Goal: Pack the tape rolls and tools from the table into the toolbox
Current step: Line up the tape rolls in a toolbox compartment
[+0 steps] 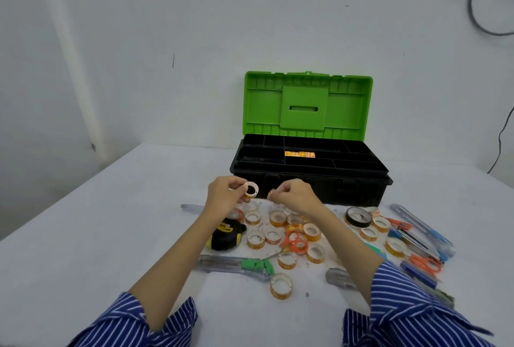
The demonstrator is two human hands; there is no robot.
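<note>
We see the bench (116,221) carrying everything, with the toolbox (311,176) at the far side, green lid (307,105) propped open and upright, black tray compartments facing up. 1 row of orange-printed tape (299,154) already sits in a middle tray slot. Between us and the box lies the pile: loose tape rolls (278,218), a black tape roll (358,217), a yellow-black tape measure (226,235), orange scissors (296,242), cutters and pens off to the right.

Left hand (224,196): fingers closed on 1 small white-cored tape roll (251,189), held above the bench, its hole facing us, so its axis points roughly toward the camera. Right hand (294,196): fingers pinched shut around something small and orange; we cannot tell what exactly, probably another roll or a tape end.

Key relation: the toolbox lies straight ahead and slightly right of both hands, tray rim higher than the fingers. The right hand is nearer the filled slot. We judge the next move as lift forward, over the front wall, roll laid flat-side against its neighbours.
</note>
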